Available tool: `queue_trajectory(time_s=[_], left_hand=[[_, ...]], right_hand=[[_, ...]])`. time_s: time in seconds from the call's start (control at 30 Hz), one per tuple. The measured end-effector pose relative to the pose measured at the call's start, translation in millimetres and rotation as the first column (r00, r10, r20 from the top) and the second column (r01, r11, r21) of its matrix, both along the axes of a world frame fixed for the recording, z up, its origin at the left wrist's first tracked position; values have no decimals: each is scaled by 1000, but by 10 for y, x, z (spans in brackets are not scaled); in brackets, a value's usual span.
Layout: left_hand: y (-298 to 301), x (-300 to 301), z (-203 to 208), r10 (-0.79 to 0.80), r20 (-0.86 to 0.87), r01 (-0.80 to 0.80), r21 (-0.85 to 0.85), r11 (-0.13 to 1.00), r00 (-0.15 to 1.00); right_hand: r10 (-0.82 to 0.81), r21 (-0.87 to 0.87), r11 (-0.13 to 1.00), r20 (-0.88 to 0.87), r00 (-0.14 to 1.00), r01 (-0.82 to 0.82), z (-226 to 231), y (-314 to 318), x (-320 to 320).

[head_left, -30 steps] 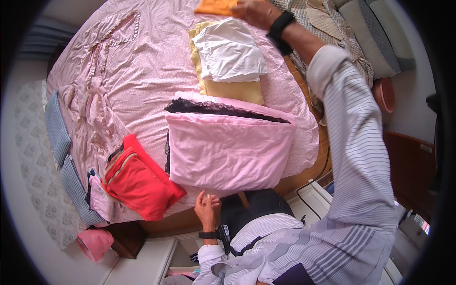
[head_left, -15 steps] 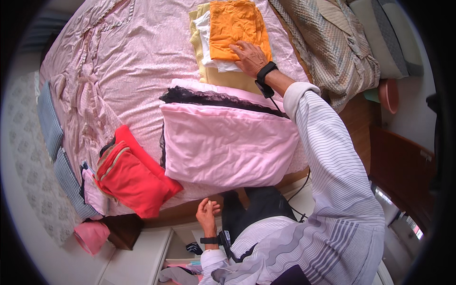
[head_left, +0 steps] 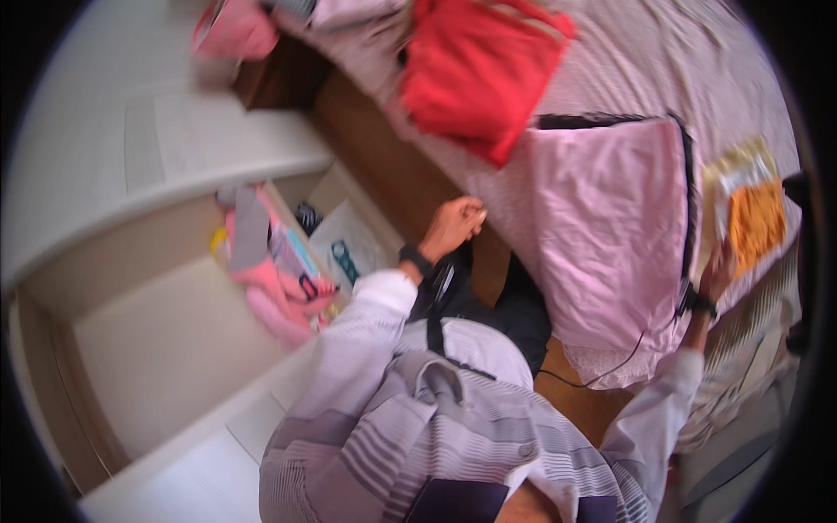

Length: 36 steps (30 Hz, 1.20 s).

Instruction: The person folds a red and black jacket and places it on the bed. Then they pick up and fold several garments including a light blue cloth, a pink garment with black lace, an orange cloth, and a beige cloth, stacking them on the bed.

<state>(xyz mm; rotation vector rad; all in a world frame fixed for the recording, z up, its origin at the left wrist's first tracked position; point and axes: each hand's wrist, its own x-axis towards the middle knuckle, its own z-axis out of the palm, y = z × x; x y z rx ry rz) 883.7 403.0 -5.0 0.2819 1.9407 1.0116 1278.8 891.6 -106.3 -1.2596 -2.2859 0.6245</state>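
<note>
My left hand [head_left: 453, 225] is held in the air beside the bed's edge, fingers curled together, with nothing visible in it. At the right, my right hand [head_left: 719, 268] lies with fingers stretched out against the near edge of a folded orange garment [head_left: 757, 222], slightly blurred. Under the orange one are white and yellow folded cloths [head_left: 741, 157]. Between my hands a large folded pink cloth [head_left: 606, 231] with black lace trim lies on the bed. A folded red garment [head_left: 484, 74] rests farther left on the bed.
An open drawer [head_left: 166, 349] at the left holds pink and grey clothes [head_left: 270, 270]. Beside it, a smaller compartment has a white package [head_left: 344, 244]. A pink bin [head_left: 234, 33] stands at the far left. A black cable [head_left: 602, 379] hangs near my right arm.
My view has swung left and down, bringing the open drawer into sight. The bed and clothes now appear farther right. My right hand is still at the orange garment; my left stays empty-looking.
</note>
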Motion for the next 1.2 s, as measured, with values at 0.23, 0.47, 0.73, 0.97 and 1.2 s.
queue_trajectory(time_s=[0.23,0.47,0.73,0.97,1.2], left_hand=[[-932,-596,-45,325,-29,-325,26,945,945],[-2937,-1095,-363,579,-225,-597,-17,802,784],[-5160,-1347,-282,869,-254,-898,5,440,425],[-5609,-1110,-434,958,-121,-965,3,263,261],[-5654,-1039,-417,982,-103,-983,69,168,161]], right_hand=[[0,-767,607,-263,965,-209,591,-2648,-922],[635,-839,443,45,771,-316,572,-4015,-1581],[506,-893,448,216,835,-40,439,-4119,-2569],[548,-875,458,138,825,-158,532,-4235,-3693],[666,-860,431,98,739,-274,681,-4292,-4413]])
